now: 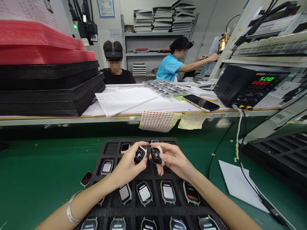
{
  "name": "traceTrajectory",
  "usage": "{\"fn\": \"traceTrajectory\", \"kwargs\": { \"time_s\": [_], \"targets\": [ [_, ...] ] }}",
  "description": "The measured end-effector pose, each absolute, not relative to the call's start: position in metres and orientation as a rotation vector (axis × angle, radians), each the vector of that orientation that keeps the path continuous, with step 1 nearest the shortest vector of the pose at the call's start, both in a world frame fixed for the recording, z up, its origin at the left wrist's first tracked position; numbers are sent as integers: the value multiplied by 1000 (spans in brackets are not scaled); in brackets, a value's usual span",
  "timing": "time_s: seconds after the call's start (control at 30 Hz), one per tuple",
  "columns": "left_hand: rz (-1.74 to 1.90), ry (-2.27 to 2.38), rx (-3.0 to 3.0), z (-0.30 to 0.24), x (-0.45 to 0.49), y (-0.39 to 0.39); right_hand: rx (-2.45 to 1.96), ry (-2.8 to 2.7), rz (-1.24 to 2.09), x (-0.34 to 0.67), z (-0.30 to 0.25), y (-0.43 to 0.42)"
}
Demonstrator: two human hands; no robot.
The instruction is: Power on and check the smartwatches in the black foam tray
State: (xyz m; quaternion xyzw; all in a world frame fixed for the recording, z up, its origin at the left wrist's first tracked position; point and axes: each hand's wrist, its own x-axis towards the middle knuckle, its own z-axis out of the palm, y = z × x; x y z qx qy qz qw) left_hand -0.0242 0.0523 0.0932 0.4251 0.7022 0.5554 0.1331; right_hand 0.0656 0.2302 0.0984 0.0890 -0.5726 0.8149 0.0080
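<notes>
Over a black foam tray point(153, 209), my left hand point(131, 161) grips a strapless smartwatch point(139, 155) with a lit dark dial. Close beside it, my right hand point(174, 158) has its fingers around a second watch point(156, 155), its dark face lit too. Several more watch bodies sit in the tray's pockets, among them one with a white list on screen point(144, 192) and one showing red and green point(192, 192). One watch point(86, 179) lies outside the tray on the green mat, left of it. My forearms hide some pockets.
A shelf ahead bears papers point(124, 100), a clear parts box point(165, 87), a phone point(200, 103) and a power supply point(249, 84). Foam trays point(48, 86) are stacked at left. Cables point(242, 153) hang at right near a white pad point(241, 182). Two people point(171, 65) sit beyond.
</notes>
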Motion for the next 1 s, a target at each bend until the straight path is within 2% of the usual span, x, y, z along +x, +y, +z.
{"fn": "traceTrajectory", "kwargs": {
  "time_s": [0.67, 1.0],
  "targets": [
    [1486, 2099, 1234, 89, -20, 58, 192, -1809, 2484, 68, 98, 234],
    [1576, 2027, 1103, 87, -24, 57, 214, -1816, 2522, 69, 97, 234]
  ]
}}
